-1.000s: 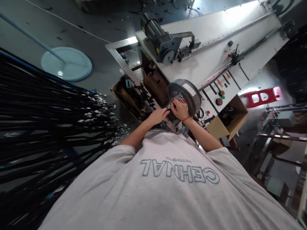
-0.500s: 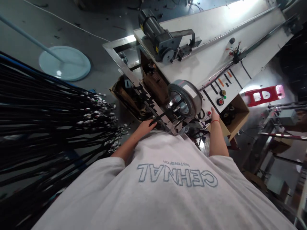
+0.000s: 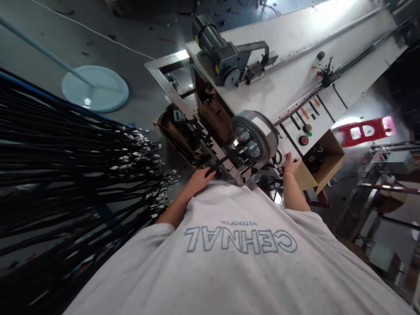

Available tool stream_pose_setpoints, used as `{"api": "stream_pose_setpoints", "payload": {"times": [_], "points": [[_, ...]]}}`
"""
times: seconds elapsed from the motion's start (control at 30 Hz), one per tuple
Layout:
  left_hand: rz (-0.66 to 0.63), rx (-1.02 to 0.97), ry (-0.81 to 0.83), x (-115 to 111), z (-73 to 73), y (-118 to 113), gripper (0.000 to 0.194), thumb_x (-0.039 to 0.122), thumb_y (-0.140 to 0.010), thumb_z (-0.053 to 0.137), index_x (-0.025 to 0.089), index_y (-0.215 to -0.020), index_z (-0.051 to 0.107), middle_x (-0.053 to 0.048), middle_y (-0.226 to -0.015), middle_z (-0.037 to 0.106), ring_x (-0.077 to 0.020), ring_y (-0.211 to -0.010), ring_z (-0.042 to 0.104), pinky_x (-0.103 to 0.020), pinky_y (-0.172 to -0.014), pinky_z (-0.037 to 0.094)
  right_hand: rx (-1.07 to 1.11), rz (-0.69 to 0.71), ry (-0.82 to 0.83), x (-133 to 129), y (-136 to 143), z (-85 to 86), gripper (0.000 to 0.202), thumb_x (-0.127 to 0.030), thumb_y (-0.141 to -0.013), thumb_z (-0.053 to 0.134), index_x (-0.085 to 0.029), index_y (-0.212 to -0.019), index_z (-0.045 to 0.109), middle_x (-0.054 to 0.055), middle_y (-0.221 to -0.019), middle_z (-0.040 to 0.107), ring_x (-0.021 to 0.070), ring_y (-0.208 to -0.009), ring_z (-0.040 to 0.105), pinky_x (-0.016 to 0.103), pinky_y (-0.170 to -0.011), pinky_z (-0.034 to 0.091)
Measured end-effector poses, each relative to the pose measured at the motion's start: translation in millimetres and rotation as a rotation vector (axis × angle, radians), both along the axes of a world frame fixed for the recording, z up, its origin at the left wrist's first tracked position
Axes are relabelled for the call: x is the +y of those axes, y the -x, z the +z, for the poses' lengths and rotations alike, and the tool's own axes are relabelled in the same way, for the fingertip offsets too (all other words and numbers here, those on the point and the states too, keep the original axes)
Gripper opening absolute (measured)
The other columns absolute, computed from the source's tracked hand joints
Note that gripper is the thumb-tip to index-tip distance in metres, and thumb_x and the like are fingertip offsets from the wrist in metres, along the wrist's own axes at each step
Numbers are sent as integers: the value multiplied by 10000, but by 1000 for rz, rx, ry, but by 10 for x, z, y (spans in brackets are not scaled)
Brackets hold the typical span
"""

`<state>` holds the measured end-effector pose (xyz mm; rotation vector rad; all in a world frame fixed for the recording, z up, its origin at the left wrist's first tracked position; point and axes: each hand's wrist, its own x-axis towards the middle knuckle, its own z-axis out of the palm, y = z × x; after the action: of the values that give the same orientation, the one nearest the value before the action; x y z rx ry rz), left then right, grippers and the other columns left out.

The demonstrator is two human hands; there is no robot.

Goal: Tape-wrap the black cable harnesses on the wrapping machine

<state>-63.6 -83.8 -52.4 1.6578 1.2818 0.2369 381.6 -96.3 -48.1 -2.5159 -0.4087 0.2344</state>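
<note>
My left hand (image 3: 199,178) is closed at the free end of a black strip (image 3: 220,162), beside the metal frame. From there the strip stretches toward a large grey reel (image 3: 260,133) at the front of the machine. My right hand (image 3: 290,166) rests at the near edge of the white panel (image 3: 292,151), thumb and fingers apart. Its thumb covers the spot of a small red button. Just beyond it sit a red-ringed black button (image 3: 303,140), a yellowish knob (image 3: 307,127) and a small green button (image 3: 310,134).
Bundles of black cables with white connectors (image 3: 124,158) hang at the left. A cardboard box (image 3: 323,173) of dark coils stands right of the panel. A motor (image 3: 211,37) is mounted on the long white table (image 3: 282,39). A red stool (image 3: 367,131) is at the right.
My right hand has drawn back slightly toward me and spread its fingers over the red button. My left hand stays by the strip. The whole view has shifted a little.
</note>
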Motion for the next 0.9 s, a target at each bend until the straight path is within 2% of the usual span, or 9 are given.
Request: {"api": "stream_pose_setpoints", "payload": {"times": [0.07, 0.17, 0.33, 0.5, 0.67, 0.9], "points": [[28, -19, -5, 0, -3, 4, 395, 487, -899, 466, 163, -904, 692, -88, -807, 725, -218, -715, 625, -290, -662, 446, -26, 26, 7, 14, 15, -1, 757, -592, -898, 508, -85, -1451, 403, 218, -1553, 378, 272, -1447, 379, 385, -1199, 279], [67, -28, -18, 9, 6, 26, 404, 498, -889, 468, 160, -906, 687, -72, -772, 711, -206, -693, 601, -281, -645, 433, -37, 28, 19, 38, 28, 4, 709, -563, -913, 494, -85, -1432, 429, 223, -1518, 426, 283, -1427, 408, 398, -1184, 304], [78, -39, -65, 51, 96, 11, 419, 523, -885, 445, 162, -794, 638, -33, -681, 643, -165, -611, 529, -268, -608, 384, -30, 21, 10, 54, 19, 1, 710, -537, -903, 536, -59, -1418, 436, 251, -1506, 426, 298, -1426, 405, 390, -1181, 302], [24, -87, -98, 139, 192, -223, 386, 510, -873, 465, 173, -762, 616, -31, -645, 617, -170, -605, 528, -275, -596, 366, -41, 31, -26, 46, 18, -23, 666, -524, -902, 538, -69, -1382, 460, 224, -1499, 443, 272, -1437, 383, 366, -1198, 266], [30, -89, -118, 310, 221, -478, 374, 493, -889, 459, 181, -753, 613, -40, -656, 622, -186, -634, 556, -279, -613, 396, -35, 29, -27, 41, 53, -5, 645, -534, -895, 544, -81, -1350, 487, 229, -1502, 438, 275, -1415, 408, 367, -1175, 315], [39, -164, -139, 489, 287, -653, 340, 498, -911, 450, 193, -860, 593, -52, -779, 651, -203, -736, 589, -296, -714, 432, -58, 9, -39, 52, 108, 24, 643, -537, -891, 550, -80, -1341, 499, 243, -1495, 442, 302, -1418, 413, 400, -1184, 293]]}}
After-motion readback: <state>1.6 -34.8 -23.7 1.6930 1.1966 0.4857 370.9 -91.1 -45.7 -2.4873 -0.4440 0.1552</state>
